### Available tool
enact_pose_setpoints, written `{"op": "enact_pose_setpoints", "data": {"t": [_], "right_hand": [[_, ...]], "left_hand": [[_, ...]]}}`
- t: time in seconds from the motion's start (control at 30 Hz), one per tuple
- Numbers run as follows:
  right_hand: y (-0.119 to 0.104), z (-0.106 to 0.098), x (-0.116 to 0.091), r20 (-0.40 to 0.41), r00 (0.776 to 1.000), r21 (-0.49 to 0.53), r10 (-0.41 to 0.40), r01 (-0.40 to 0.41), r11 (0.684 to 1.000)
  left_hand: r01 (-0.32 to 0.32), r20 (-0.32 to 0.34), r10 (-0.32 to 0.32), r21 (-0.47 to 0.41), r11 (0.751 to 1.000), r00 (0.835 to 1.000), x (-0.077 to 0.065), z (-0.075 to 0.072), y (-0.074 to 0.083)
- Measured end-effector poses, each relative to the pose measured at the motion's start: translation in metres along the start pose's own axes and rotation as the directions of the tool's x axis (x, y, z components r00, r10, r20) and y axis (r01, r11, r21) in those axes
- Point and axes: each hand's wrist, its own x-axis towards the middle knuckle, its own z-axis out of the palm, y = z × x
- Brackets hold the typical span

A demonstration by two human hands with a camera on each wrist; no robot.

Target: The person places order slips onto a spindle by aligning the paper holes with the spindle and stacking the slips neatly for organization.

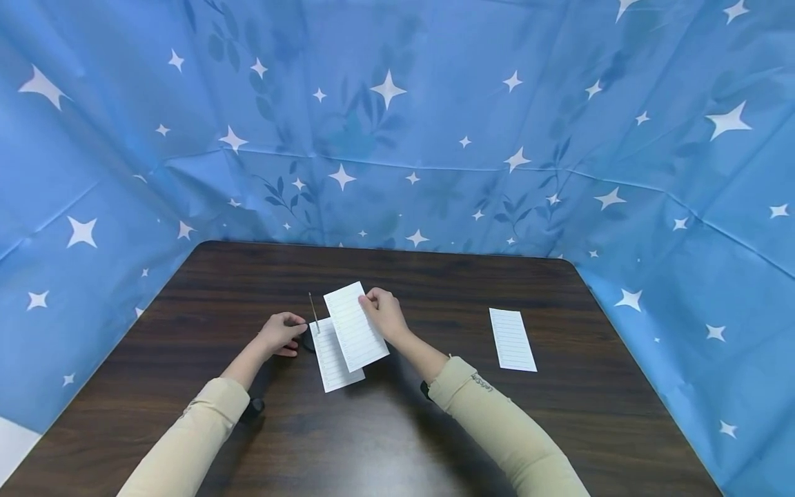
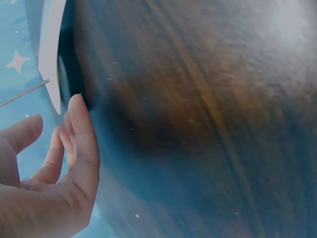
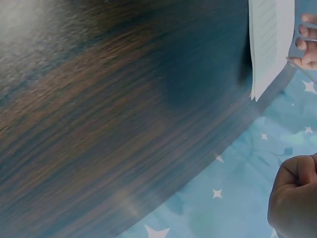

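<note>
A thin metal spike [image 1: 314, 310] rises from a dark base [image 1: 307, 338], like a bill spike. It pierces a lined white paper slip [image 1: 332, 366] near its top. My right hand [image 1: 384, 315] pinches another lined slip [image 1: 354, 326] by its upper right edge, and this slip overlaps the pierced one. My left hand [image 1: 281, 335] is beside the base with fingers bent loosely and thumb apart. In the left wrist view, a fingertip [image 2: 77, 101] is close to the base; I cannot tell whether it touches. The right wrist view shows my right hand [image 3: 294, 196] only partly.
A third lined slip [image 1: 513, 339] lies flat on the right of the dark wooden table [image 1: 435, 276]. Behind the table hangs a blue curtain [image 1: 435, 103] with white stars. Black bands [image 1: 252, 408] sit at both wrists.
</note>
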Motion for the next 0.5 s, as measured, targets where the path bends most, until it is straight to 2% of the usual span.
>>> {"op": "enact_pose_setpoints", "data": {"t": [0.23,0.33,0.5], "right_hand": [[-0.005,0.004,0.002,-0.006,1.0,0.03,0.021,-0.021,0.999],[-0.008,0.007,0.002,0.002,1.0,0.052,0.03,-0.03,0.998],[-0.016,0.007,0.007,0.001,1.0,0.089,0.031,-0.031,0.996]], "left_hand": [[-0.088,-0.046,0.087,-0.035,0.995,0.995,0.0,0.0,0.017],[-0.106,-0.071,0.103,-0.038,0.994,0.992,-0.002,-0.001,0.026],[-0.143,-0.116,0.131,-0.097,0.985,0.985,-0.004,-0.007,0.04]]}}
